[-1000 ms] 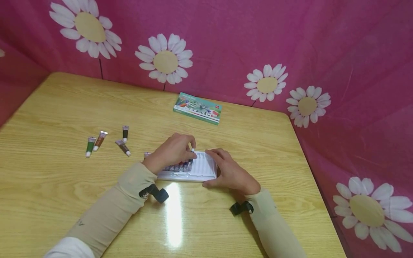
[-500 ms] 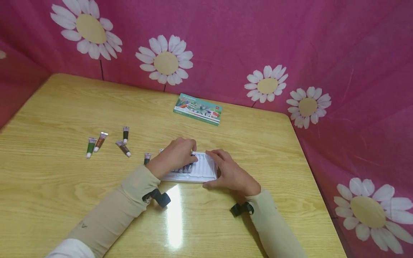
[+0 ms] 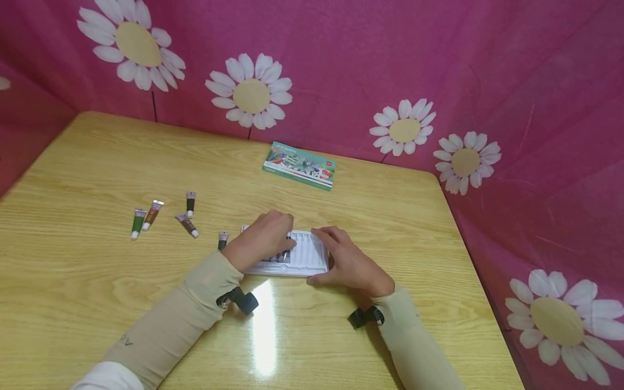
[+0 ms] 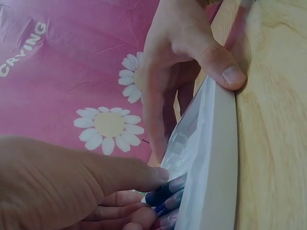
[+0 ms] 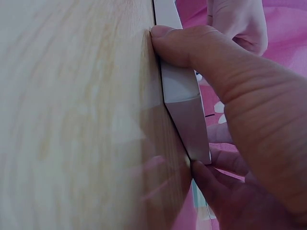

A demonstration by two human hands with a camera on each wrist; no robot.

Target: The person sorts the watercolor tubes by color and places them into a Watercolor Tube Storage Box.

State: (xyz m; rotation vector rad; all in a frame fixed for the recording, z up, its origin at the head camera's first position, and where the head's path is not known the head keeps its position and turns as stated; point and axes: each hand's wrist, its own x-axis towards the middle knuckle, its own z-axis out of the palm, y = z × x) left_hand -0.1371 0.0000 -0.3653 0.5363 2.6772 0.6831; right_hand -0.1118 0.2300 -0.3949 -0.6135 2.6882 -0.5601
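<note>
A white plastic tray (image 3: 312, 253) lies on the wooden table, with paint tubes (image 3: 283, 256) side by side in its left part and bare slots at its right. My left hand (image 3: 263, 238) is over the tubes and hides much of that side. In the left wrist view its thumb and fingers pinch a dark blue paint tube (image 4: 163, 192) near the white cap, beside other tubes. My right hand (image 3: 348, 264) grips the tray's right end, thumb on the near edge and fingers at the far edge.
Several loose paint tubes lie to the left: a green one (image 3: 138, 223), a brown one (image 3: 153, 215), a black one (image 3: 190, 204) and a dark one (image 3: 187, 224). Another tube (image 3: 223, 240) is beside the left wrist. A flat green printed box (image 3: 299, 166) sits near the back edge.
My left hand has shifted slightly right and toward me, lowering the tube into the row, so its white cap no longer shows in the head view. The right hand stays on the tray.
</note>
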